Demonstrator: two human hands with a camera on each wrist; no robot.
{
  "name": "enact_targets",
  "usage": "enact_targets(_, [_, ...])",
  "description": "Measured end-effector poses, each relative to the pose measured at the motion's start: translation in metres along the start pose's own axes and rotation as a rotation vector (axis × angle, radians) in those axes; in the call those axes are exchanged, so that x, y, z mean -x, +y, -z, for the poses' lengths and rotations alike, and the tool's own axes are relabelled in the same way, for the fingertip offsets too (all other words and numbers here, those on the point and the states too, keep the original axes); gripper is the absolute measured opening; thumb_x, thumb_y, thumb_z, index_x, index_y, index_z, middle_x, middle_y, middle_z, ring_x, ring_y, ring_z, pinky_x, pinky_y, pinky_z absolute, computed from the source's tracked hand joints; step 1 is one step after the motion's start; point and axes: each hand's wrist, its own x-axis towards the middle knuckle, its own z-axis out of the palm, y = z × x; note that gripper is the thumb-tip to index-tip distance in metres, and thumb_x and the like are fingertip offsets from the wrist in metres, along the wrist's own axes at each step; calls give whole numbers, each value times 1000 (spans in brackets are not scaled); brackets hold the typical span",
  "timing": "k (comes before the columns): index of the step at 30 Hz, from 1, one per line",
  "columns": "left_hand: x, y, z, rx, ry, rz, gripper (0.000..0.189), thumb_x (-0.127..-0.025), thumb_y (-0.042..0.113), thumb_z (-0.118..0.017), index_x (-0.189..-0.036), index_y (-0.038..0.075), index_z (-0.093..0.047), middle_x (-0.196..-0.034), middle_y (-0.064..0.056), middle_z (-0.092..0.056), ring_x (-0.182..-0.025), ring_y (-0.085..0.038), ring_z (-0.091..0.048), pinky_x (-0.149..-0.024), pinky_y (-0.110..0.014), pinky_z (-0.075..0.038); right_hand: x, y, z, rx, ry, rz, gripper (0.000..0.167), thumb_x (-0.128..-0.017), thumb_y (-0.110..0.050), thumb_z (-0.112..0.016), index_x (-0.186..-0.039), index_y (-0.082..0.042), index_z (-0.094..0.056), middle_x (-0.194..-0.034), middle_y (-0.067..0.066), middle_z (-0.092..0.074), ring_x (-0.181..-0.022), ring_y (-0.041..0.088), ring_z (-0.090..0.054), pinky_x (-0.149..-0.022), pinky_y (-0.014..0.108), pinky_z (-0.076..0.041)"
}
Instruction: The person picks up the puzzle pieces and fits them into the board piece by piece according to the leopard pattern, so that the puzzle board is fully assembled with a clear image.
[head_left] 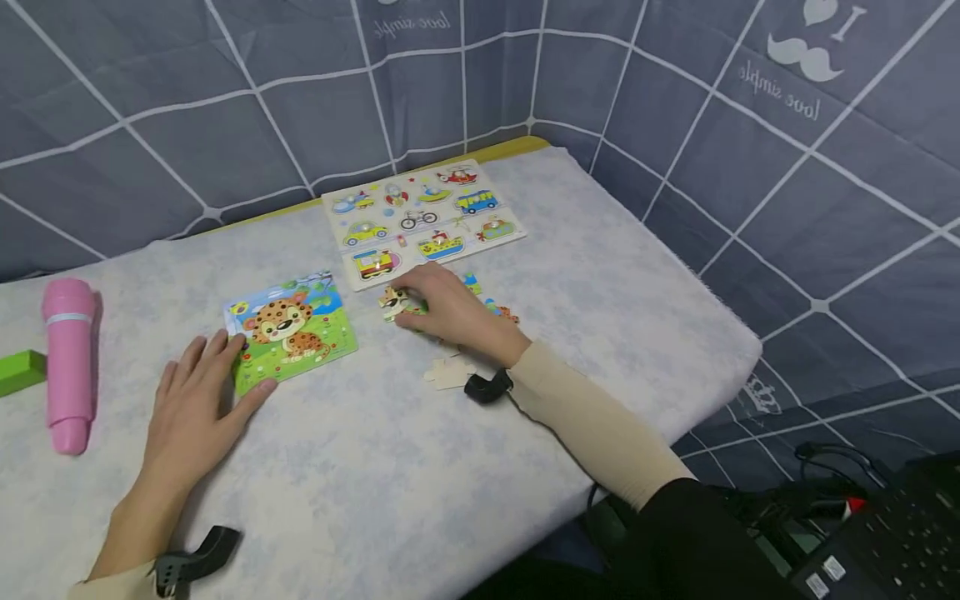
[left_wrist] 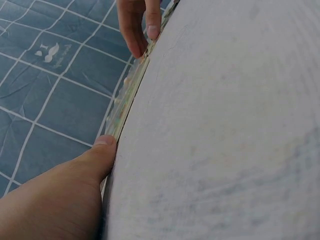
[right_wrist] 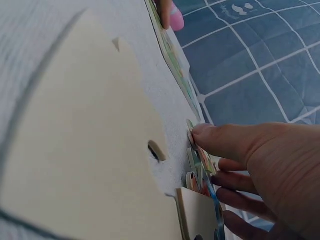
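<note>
My left hand (head_left: 191, 408) lies with spread fingers at the left edge of a leopard puzzle picture (head_left: 292, 325), fingertips touching it. In the left wrist view, that thumb (left_wrist: 104, 145) presses on the edge of the thin board. Thumb and forefinger of my right hand (head_left: 461, 315) pinch a small jigsaw piece (head_left: 392, 302) on the table. Colourful pieces (head_left: 504, 312) lie beyond this hand, partly hidden by it. Near the right wrist are pale, face-down pieces (head_left: 450, 372); one blank piece (right_wrist: 85, 135) looms large in the right wrist view.
A peg puzzle board (head_left: 501, 210) with vehicle shapes lies behind the right hand. At the far left are a pink toy microphone (head_left: 71, 358) and a green block (head_left: 21, 372). Grey checked curtains hang behind the cloth-covered table (head_left: 360, 475). A dark keyboard-like device (head_left: 892, 533) sits lower right.
</note>
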Motion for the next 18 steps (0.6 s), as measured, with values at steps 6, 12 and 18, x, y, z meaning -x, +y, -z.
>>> enact_targets(6, [5, 8, -5, -2, 13, 19, 81, -104, 51, -61, -164, 5, -34, -170, -26, -28, -161, -45, -14, -130, -66, -1, 5, 4, -1, -25, 15, 15, 49, -97, -31, -79, -140, -11, -67, -136, 5, -69, -126, 23, -58, -108, 38, -47])
enact_targets(12, [-27, 37, -35, 25, 7, -25, 80, -102, 54, -63, -164, 10, -38, -171, -22, -31, -160, -44, -19, -129, -67, -8, 32, 37, 23, -79, 97, -51, 48, -93, -25, -83, -137, -10, -69, -131, 7, -70, -122, 26, -60, -106, 44, -49])
enact_targets(18, [-55, 57, -58, 22, -29, -55, 80, -102, 55, -62, -165, 11, -38, -172, -18, -30, -162, -41, -17, -131, -63, -8, 53, 60, 40, -152, 178, -109, 41, -93, -9, -82, -132, -8, -70, -124, 11, -69, -111, 28, -71, -98, 41, -59])
